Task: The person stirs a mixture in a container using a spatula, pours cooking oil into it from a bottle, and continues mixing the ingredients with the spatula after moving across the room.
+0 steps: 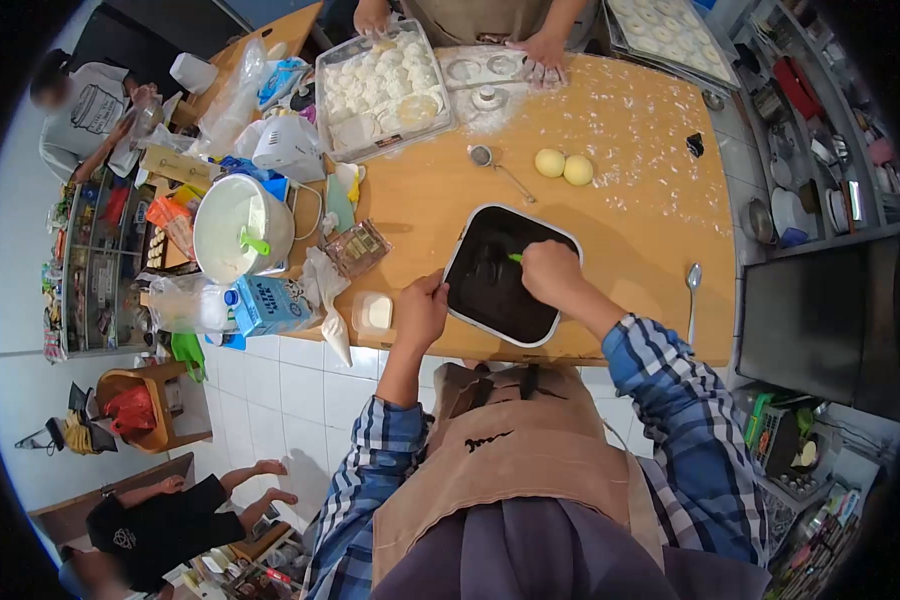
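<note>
A: Where's the pan [536,221] from where you stand?

B: At the near edge of the worktop [650,215], right in front of the brown apron [520,440]. It has a white rim and it's dark inside; I can't tell how much of that is mixture and how much is the pan itself

A: And the fingers?

B: The left hand [422,313] has them closed on the pan's left rim. The right hand [552,274] is over the pan, fingers wrapped round a green-handled tool [515,257]. A bit of green pokes out past the fist, and the tool's far end is hard to make out against the dark

A: What's around them?

B: Just beside the left hand there's a small white tub [374,312], then a piping bag [335,335] and a blue milk carton [273,305]. Past those, a white bucket [230,222] with a green spatula [255,243] in it. Beyond the pan lie two yellow balls [578,170], touching, and a long-handled strainer [481,156]. A spoon [693,285] lies near the right edge

A: Anyone across from them?

B: Another person, one hand [373,18] at the far rim of a box [395,146] of floury dough pieces [385,80], the other hand [543,57] spread beside a floury board [485,68]
</note>
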Demonstrator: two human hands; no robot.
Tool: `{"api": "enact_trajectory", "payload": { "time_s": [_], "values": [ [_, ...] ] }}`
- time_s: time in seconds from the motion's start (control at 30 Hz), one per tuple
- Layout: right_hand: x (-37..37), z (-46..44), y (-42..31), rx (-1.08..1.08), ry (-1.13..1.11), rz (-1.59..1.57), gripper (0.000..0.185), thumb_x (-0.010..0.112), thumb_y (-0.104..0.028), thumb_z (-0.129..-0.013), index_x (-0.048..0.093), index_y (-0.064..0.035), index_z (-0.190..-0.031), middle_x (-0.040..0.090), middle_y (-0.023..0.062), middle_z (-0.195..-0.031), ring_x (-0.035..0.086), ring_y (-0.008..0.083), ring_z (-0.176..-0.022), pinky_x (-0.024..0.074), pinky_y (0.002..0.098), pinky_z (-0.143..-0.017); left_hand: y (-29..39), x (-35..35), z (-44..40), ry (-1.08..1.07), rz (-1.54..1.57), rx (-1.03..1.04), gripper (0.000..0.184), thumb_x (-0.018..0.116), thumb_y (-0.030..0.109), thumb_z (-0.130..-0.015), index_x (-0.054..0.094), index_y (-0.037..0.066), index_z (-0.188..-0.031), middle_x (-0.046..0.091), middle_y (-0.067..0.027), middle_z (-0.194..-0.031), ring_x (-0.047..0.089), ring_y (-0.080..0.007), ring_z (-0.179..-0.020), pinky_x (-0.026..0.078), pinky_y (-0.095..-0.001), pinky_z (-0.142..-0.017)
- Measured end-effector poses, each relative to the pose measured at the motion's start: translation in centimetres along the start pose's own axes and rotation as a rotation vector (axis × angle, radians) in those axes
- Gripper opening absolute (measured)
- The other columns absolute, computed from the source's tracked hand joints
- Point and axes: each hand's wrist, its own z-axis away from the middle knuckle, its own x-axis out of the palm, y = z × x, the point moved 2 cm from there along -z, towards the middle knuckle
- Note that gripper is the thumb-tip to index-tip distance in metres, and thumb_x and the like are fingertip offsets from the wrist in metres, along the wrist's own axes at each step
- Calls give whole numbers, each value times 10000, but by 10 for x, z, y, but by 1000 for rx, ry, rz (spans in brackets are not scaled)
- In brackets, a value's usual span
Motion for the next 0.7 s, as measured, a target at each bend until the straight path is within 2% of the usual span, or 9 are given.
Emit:
{"api": "enact_trajectory", "payload": {
  "time_s": [0.03,0.13,0.17,0.27,0.3,0.43,0.53,0.57,0.7],
  "values": [
    [3,4,-4,8,5,-17,180,539,-80,-694,653,34,-775,625,247,-797,623,391,-770,499,460,-705,-1,-1,-1,-12,6,-5,207,564,46,-794,613,20,-993,602,-229,-788,597,-372,-737,465,-383,-627],
    [-1,17,-6,-95,-181,105,180,540,-82,-698,658,25,-782,630,236,-812,628,379,-770,500,456,-702,-2,-1,-3,-38,18,-20,204,566,52,-795,616,13,-989,605,-226,-804,596,-376,-740,468,-389,-639],
    [-4,20,-3,-132,-153,159,170,549,-87,-687,668,7,-764,635,223,-802,634,360,-764,508,438,-678,-4,0,-4,-38,16,-20,204,566,54,-796,617,11,-989,606,-223,-808,594,-378,-745,469,-393,-647],
    [-13,11,2,-61,-61,185,153,562,-99,-667,671,-6,-721,637,213,-767,640,345,-749,510,431,-654,-8,2,-12,-56,-23,8,201,569,62,-798,622,12,-985,609,-216,-821,591,-380,-765,469,-402,-674],
    [-7,8,1,-118,-27,190,137,571,-106,-646,671,-21,-686,636,203,-730,639,344,-729,507,432,-635,-9,2,-14,-68,-43,27,200,569,66,-799,624,12,-984,609,-214,-825,590,-380,-773,469,-405,-684],
    [10,22,-13,-300,-151,184,120,579,-105,-625,672,-46,-673,634,193,-719,634,343,-703,499,429,-607,-7,-3,-24,-30,-76,90,192,573,77,-798,625,8,-969,609,-212,-828,587,-373,-791,465,-403,-697],
    [-23,29,-10,-218,-199,288,123,578,-111,-629,671,-44,-672,633,193,-714,632,342,-693,499,427,-604,-9,-4,-30,-50,-95,127,192,569,87,-803,626,4,-966,610,-213,-828,592,-359,-792,464,-389,-696],
    [-30,28,-4,-177,-121,260,123,578,-114,-632,671,-44,-672,635,187,-714,633,340,-696,499,422,-600,-9,-4,-32,-57,-89,132,196,563,94,-811,627,2,-973,612,-214,-829,598,-347,-794,464,-377,-698],
    [-18,17,-1,-137,-80,254,122,578,-108,-640,675,-46,-679,639,181,-722,635,340,-717,503,419,-608,-3,-6,-35,-79,-105,119,191,562,98,-814,634,3,-962,616,-209,-835,601,-339,-793,462,-366,-699]
  ]
}}
